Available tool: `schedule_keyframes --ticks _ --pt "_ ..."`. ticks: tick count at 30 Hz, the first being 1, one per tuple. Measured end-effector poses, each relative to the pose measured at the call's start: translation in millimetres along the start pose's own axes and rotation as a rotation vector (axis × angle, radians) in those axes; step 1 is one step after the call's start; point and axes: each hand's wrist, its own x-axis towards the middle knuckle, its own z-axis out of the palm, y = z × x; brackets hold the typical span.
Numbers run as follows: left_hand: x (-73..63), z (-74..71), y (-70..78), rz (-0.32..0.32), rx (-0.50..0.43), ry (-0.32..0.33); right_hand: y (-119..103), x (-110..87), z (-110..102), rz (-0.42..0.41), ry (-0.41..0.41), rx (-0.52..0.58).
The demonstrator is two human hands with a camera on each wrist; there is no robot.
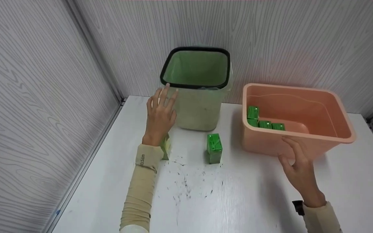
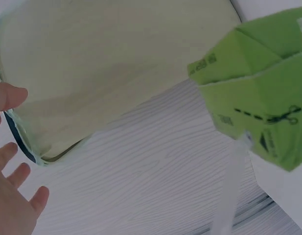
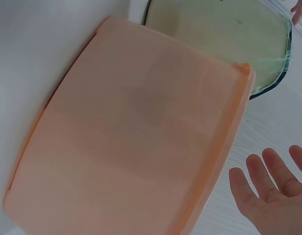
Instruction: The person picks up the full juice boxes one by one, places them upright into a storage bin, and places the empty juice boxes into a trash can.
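My left hand (image 1: 160, 108) is raised with straight fingers beside the left wall of a pale green waste bin (image 1: 199, 97) with a black rim; I cannot tell if it touches. In the left wrist view the fingers (image 2: 16, 196) spread next to the bin (image 2: 92, 68). A green carton (image 1: 166, 147) stands under that wrist, also seen close up as a carton (image 2: 258, 98). Another green carton (image 1: 214, 148) stands in front of the bin. My right hand (image 1: 298, 165) is open by the front wall of a pink tub (image 1: 303, 145). The right wrist view shows the palm (image 3: 273, 200) just off the tub (image 3: 131, 137).
Several green cartons (image 1: 264, 122) lie inside the pink tub at its left end. Dark specks (image 1: 186, 184) are scattered on the white table (image 1: 238, 200). Grey wood-grain walls close in the left and back. The bin (image 3: 219, 34) stands close to the tub's left.
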Motion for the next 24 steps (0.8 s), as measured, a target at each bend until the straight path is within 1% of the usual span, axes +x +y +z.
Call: schedule_keyframes --ticks 2,5,8,11,16,20,24 --pt "4.1 3.9 0.2 0.005 0.031 0.014 -0.1 -0.6 2.4 -0.001 -0.006 0.012" --pt "7.3 8.8 2.3 0.022 0.066 0.013 0.7 -4.4 4.8 0.007 -0.024 0.020" --pt "11.0 12.5 4.7 0.055 0.079 0.003 0.8 -6.7 6.5 0.004 -0.026 0.019" --pt "16.2 16.6 5.1 0.066 0.079 0.003 0.4 -5.3 8.7 -0.001 -0.021 0.013" --pt "19.7 21.4 4.4 0.037 0.042 0.007 -0.6 -0.1 15.3 0.002 -0.045 0.022" --pt "21.2 23.9 6.5 0.018 -0.010 0.035 -2.7 4.1 20.6 -0.003 -0.060 0.024" --pt "23.9 25.2 10.8 0.021 -0.053 0.056 -3.9 6.2 26.1 -0.011 -0.067 0.030"
